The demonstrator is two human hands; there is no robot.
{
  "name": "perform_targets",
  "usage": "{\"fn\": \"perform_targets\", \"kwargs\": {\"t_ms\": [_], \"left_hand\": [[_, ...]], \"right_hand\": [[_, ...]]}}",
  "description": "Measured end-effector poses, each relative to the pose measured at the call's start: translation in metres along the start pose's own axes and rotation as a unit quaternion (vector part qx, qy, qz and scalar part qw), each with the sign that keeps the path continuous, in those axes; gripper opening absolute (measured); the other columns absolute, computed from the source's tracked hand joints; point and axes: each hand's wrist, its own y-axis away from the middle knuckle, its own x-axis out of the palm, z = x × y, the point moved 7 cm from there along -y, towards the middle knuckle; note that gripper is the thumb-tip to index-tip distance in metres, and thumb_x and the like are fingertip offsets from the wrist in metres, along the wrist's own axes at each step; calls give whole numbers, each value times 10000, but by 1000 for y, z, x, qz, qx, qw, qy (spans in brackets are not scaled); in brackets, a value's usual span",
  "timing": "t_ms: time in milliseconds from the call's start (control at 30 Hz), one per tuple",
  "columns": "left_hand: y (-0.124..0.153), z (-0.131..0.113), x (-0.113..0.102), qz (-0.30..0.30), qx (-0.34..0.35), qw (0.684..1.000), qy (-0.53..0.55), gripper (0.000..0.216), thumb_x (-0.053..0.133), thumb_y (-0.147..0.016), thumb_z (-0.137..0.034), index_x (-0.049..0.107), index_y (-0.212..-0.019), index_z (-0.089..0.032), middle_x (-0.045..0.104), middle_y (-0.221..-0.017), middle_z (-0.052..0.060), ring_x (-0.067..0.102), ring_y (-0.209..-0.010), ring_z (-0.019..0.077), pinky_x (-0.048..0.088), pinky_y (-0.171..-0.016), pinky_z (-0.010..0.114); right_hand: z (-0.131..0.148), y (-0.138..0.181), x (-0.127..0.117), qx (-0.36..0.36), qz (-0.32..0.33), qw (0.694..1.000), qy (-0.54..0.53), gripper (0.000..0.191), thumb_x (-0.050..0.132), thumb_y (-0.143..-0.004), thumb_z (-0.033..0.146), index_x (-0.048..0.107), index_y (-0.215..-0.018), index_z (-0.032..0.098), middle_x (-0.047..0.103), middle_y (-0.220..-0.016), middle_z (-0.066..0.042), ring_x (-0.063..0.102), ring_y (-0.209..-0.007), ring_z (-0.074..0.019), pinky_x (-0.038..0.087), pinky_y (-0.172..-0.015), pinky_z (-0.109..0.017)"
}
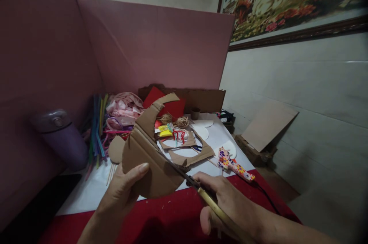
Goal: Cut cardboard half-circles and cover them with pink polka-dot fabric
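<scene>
Fingers of the left hand (pixel 122 186) pinch a brown corrugated-cardboard piece (pixel 152 175), thumb flat on top, the others hidden beneath. The right hand (pixel 230 198) has its fingers wrapped around dark-bladed, gold-handled metal scissors (pixel 204 197), blades along the cardboard's edge. If the piece flexed, the cut could wander or tear; a slip might reach the left thumb, which lies near the blades. Rounded below and faintly ridged, the piece seems joined to a narrow curving strip above. It is held over a red cloth (pixel 172 213) and a white paper sheet (pixel 77 198).
</scene>
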Motion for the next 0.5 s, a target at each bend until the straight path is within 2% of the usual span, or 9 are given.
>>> {"fn": "perform_targets", "kwargs": {"t_ms": [167, 300, 433, 500], "left_hand": [[1, 3, 3, 1, -4, 1000, -3, 703, 836, -491, -194, 608, -1156, -206, 770, -829, 34, 712, -810, 276, 588, -642, 301], [3, 2, 5, -2, -8, 1000, -2, 699, 832, -492, -218, 610, -1155, -193, 770, -808, 48, 708, -827, 299, 586, -667, 340], [5, 1, 5, -24, -2, 1000, -2, 746, 840, -457, -223, 602, -1164, -198, 770, -809, 41, 709, -819, 303, 584, -674, 350], [6, 1, 5, -28, -4, 1000, 2, 753, 838, -456, -218, 598, -1170, -206, 771, -815, 38, 710, -816, 300, 584, -674, 345]], "right_hand": [[0, -2, 2, -1, 1, 1000, 2, 294, 706, -676, 369, 468, -680, 196, 421, -467, 85, 337, -493, -88, 222, -453, -215], [-13, -2, 14, -14, 12, 998, -58, 300, 688, -711, 374, 448, -694, 196, 388, -467, 98, 278, -488, -76, 210, -441, -207], [-23, -4, 19, -27, -22, 993, -112, 368, 749, -660, 358, 421, -634, 192, 288, -471, 106, 236, -477, -64, 184, -412, -199], [-24, -5, 20, -23, -14, 991, -130, 378, 752, -659, 394, 435, -645, 188, 283, -454, 109, 242, -458, -59, 169, -405, -198]]}}
